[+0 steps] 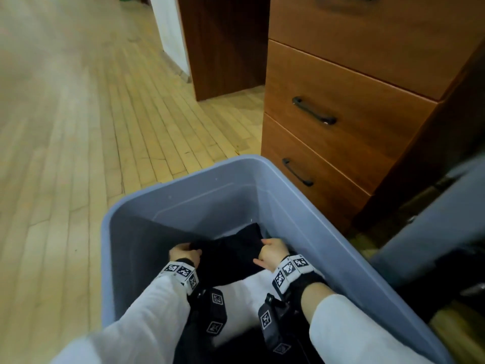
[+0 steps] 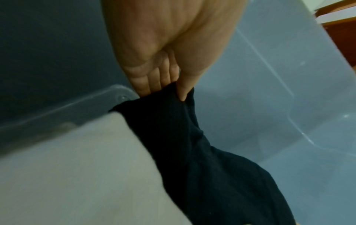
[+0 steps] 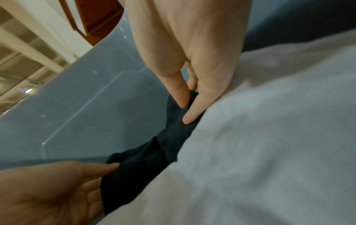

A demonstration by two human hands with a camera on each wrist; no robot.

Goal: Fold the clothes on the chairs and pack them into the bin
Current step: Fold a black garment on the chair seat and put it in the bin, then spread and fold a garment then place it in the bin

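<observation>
Dark folded cloth garment (image 1: 231,254) lies inside the blue-grey plastic bin (image 1: 301,206), over a white folded garment (image 1: 246,292); left hand (image 1: 183,253) and right hand (image 1: 273,252) each pinch an edge; lower it level, corners squared; whatever lies underneath is hidden, possibly more clothes.

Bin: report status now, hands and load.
Left hand and right hand each pinching the black garment, inside the bin. White garment beneath. Nothing blocking.

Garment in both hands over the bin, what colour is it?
Black or very dark navy, plain; the garment shows best in the head view, pinched by the left hand and right hand.
</observation>
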